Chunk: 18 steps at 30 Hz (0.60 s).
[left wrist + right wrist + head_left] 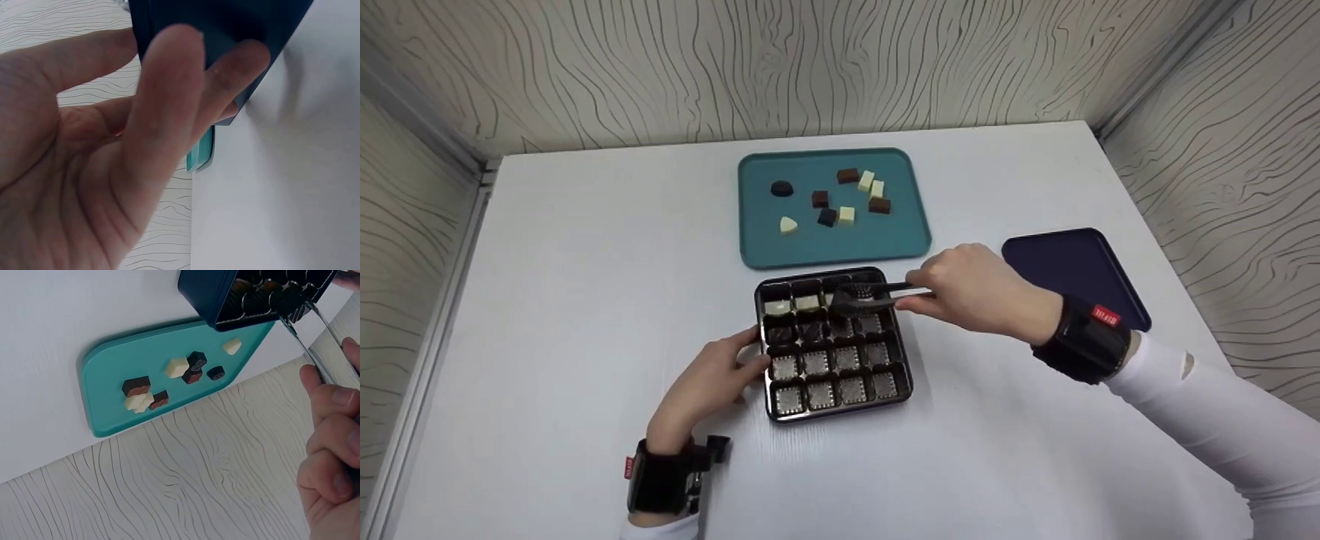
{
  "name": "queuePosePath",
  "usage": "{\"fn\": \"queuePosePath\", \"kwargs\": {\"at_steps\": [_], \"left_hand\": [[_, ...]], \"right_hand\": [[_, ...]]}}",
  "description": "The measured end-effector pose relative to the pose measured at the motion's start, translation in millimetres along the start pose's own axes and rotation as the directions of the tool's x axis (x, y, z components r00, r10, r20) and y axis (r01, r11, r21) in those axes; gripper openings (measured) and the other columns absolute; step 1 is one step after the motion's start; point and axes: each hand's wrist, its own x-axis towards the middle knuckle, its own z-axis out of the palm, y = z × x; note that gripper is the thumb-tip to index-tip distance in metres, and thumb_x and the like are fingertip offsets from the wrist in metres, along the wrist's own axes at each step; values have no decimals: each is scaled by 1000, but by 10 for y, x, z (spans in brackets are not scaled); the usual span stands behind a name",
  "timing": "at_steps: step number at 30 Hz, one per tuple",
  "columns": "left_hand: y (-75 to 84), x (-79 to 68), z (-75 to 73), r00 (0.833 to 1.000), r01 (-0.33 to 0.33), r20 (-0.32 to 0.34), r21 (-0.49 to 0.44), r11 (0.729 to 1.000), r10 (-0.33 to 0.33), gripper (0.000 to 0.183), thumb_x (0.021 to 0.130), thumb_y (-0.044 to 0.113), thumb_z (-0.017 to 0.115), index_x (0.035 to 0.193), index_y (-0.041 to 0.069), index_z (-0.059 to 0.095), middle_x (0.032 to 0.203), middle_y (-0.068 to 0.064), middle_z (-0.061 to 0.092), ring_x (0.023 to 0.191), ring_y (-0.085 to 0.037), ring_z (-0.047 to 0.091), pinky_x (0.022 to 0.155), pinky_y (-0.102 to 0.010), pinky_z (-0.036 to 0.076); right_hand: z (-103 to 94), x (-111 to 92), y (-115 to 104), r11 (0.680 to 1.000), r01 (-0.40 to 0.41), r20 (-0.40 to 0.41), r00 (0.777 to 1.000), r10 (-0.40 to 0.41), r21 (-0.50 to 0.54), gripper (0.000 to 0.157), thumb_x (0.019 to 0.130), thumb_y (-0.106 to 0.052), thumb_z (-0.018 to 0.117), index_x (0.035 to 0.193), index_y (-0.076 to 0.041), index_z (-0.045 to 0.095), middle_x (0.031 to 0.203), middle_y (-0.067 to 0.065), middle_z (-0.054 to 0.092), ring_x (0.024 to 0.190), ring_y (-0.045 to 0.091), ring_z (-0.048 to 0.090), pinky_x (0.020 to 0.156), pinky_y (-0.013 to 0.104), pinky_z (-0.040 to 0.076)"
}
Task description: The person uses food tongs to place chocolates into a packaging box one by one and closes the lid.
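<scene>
My right hand [971, 289] grips black tongs [877, 301], their tips down in the back row of a dark chocolate box [840, 412] split into square compartments. A pale piece shows partly beside the tips; whether they pinch it is hidden. Two white chocolates [807, 303] sit in the back row's left compartments, and dark chocolates [781, 334] lie in the row before them. Silvery patterned bottoms show in the nearer rows. At the box's left side, my left hand [716, 379] touches the wall with its fingertips, fingers loosely extended in the left wrist view.
Behind the box lies a teal tray [765, 251] with several white, brown and dark chocolates spread over it. A dark blue lid or tray [1057, 262] rests on the white table [607, 262] to the right, partly behind my right forearm. Wood-patterned panels [780, 67] enclose the table.
</scene>
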Motion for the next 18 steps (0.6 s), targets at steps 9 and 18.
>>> {"fn": "queuePosePath", "kwargs": {"at_steps": [9, 18], "left_hand": [[-18, -9, -2, 1000, -11, -5, 13, 1000, 11, 59, 106, 21, 59, 160, 1, 42, 101, -11, 77, 60, -14, 65, 61, -29, 52], [-15, 6, 16, 1000, 4, -17, 29, 1000, -3, 59, 106, 22, 59, 159, 2, 43, 92, -9, 78, 63, -15, 68, 65, -29, 53]], "right_hand": [[34, 17, -66, 995, 80, 39, 996, -78, -55, 42, 96, -35, 75, 65, -12, 58, 52, -1, 52, 46, 16, 51, 48, 34, 46], [19, 186, -81, 987, 118, 162, 982, -100, -111, 43, 96, -37, 75, 64, -11, 62, 56, 3, 61, 48, 18, 56, 50, 38, 51]]}}
